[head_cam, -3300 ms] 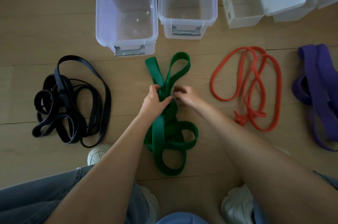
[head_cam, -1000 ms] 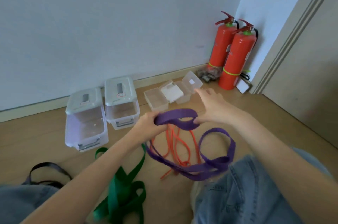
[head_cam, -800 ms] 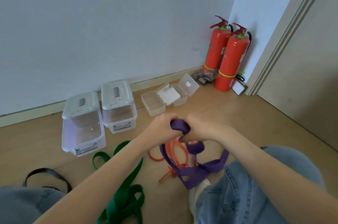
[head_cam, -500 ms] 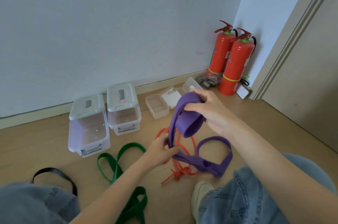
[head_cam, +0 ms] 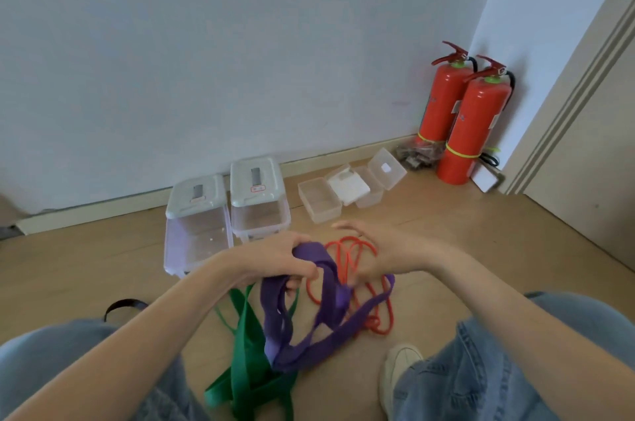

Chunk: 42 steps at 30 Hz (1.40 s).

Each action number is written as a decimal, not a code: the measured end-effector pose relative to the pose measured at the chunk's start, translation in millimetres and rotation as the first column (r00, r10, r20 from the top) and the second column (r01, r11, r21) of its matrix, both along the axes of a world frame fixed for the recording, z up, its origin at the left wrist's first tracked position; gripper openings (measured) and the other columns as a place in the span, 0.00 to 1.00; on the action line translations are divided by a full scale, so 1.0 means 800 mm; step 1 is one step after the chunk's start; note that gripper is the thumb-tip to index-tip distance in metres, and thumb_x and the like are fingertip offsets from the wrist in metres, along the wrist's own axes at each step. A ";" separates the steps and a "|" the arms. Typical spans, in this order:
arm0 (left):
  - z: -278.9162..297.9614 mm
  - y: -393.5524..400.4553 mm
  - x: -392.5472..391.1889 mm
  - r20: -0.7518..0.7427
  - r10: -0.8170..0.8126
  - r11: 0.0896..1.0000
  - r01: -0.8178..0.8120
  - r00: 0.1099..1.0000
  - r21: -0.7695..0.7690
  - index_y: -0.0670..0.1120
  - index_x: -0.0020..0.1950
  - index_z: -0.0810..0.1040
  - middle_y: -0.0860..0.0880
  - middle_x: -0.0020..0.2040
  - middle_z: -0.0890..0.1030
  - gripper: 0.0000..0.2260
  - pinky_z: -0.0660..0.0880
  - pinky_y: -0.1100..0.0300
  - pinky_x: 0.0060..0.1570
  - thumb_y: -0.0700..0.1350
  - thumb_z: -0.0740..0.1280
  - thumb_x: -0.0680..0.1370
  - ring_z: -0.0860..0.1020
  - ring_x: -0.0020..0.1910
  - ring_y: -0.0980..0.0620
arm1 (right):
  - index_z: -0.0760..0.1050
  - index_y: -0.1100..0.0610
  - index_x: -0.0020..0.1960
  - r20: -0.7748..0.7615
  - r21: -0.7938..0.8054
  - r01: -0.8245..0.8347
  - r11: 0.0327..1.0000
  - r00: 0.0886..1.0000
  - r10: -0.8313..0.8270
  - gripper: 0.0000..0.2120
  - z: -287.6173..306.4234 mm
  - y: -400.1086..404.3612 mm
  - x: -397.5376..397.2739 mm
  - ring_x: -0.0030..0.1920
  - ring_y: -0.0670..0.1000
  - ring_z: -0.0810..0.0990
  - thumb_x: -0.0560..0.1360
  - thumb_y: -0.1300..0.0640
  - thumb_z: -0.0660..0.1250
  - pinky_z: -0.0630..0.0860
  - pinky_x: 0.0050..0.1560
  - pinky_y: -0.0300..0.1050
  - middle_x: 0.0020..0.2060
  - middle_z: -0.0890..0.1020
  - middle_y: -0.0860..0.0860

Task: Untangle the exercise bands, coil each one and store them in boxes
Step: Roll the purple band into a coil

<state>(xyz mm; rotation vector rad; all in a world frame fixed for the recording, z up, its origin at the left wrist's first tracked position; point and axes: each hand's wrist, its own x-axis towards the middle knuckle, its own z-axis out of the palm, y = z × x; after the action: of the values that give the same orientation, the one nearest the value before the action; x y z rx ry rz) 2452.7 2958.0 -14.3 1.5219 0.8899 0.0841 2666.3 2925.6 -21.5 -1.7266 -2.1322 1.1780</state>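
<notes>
My left hand (head_cam: 275,261) is closed on the top of the wide purple band (head_cam: 309,334), whose loops hang down to the floor between my knees. My right hand (head_cam: 381,254) grips another strand of the same purple band, its upper fingers spread. Under the hands lie the green band (head_cam: 247,365) on the wooden floor and the thin red band (head_cam: 354,248) to its right. A piece of the black band (head_cam: 120,305) shows by my left knee. Two tall clear boxes (head_cam: 199,235) with grey lids stand by the wall, one at left, the other (head_cam: 259,211) beside it.
Small open clear boxes (head_cam: 319,202) with white lids (head_cam: 348,185) sit right of the tall ones. Two red fire extinguishers (head_cam: 470,132) stand in the corner next to a door frame (head_cam: 577,90). My jeans-clad knees and a white shoe (head_cam: 395,369) fill the bottom.
I left the green band and picked up the purple one. In the last half second my hands came down and together, and the raised purple loop dropped lower between them.
</notes>
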 end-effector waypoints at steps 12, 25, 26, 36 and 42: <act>-0.098 0.007 0.000 0.044 0.283 0.892 -0.279 0.958 0.355 0.41 0.45 0.77 0.46 0.41 0.82 0.07 0.78 0.51 0.50 0.35 0.70 0.69 0.80 0.41 0.54 | 0.73 0.58 0.37 -0.819 -0.028 0.345 0.938 0.530 -0.219 0.11 0.028 0.050 -0.066 0.31 0.47 0.76 0.69 0.73 0.64 0.73 0.34 0.38 0.30 0.76 0.51; -0.004 0.051 0.000 -0.053 0.037 0.916 -0.013 0.998 0.402 0.45 0.39 0.74 0.52 0.30 0.75 0.05 0.70 0.68 0.29 0.37 0.68 0.70 0.73 0.26 0.59 | 0.62 0.49 0.72 0.138 0.016 -0.076 0.997 0.988 0.073 0.38 0.006 0.084 -0.027 0.66 0.47 0.68 0.66 0.51 0.75 0.67 0.61 0.43 0.67 0.69 0.46; 0.003 0.048 0.003 -0.029 0.021 0.918 -0.008 0.999 0.396 0.45 0.38 0.73 0.53 0.29 0.74 0.06 0.69 0.69 0.29 0.36 0.67 0.69 0.72 0.26 0.60 | 0.67 0.51 0.68 0.074 -0.019 -0.153 0.988 0.985 0.154 0.31 0.009 0.083 -0.032 0.63 0.45 0.72 0.67 0.55 0.74 0.68 0.59 0.41 0.63 0.73 0.45; 0.003 0.049 -0.008 0.256 0.188 0.904 -0.269 0.948 0.332 0.47 0.39 0.76 0.54 0.26 0.75 0.09 0.69 0.69 0.29 0.34 0.66 0.67 0.72 0.26 0.58 | 0.76 0.56 0.55 -0.242 0.163 -0.024 0.986 0.968 0.063 0.16 0.019 0.061 -0.060 0.48 0.53 0.80 0.68 0.58 0.74 0.74 0.49 0.46 0.46 0.82 0.54; -0.067 0.039 0.005 0.198 0.220 0.876 -0.283 0.955 0.391 0.53 0.40 0.73 0.58 0.35 0.78 0.09 0.73 0.70 0.41 0.39 0.70 0.70 0.77 0.39 0.59 | 0.80 0.51 0.35 -0.830 0.125 0.238 0.963 0.557 -0.030 0.13 0.041 0.054 -0.058 0.31 0.46 0.79 0.65 0.68 0.64 0.76 0.36 0.37 0.28 0.80 0.49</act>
<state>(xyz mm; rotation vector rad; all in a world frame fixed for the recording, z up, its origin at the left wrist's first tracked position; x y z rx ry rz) 2457.0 2989.4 -68.1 1.7558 0.9888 0.6061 2620.1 2969.0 11.6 -0.8915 -1.4229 1.2762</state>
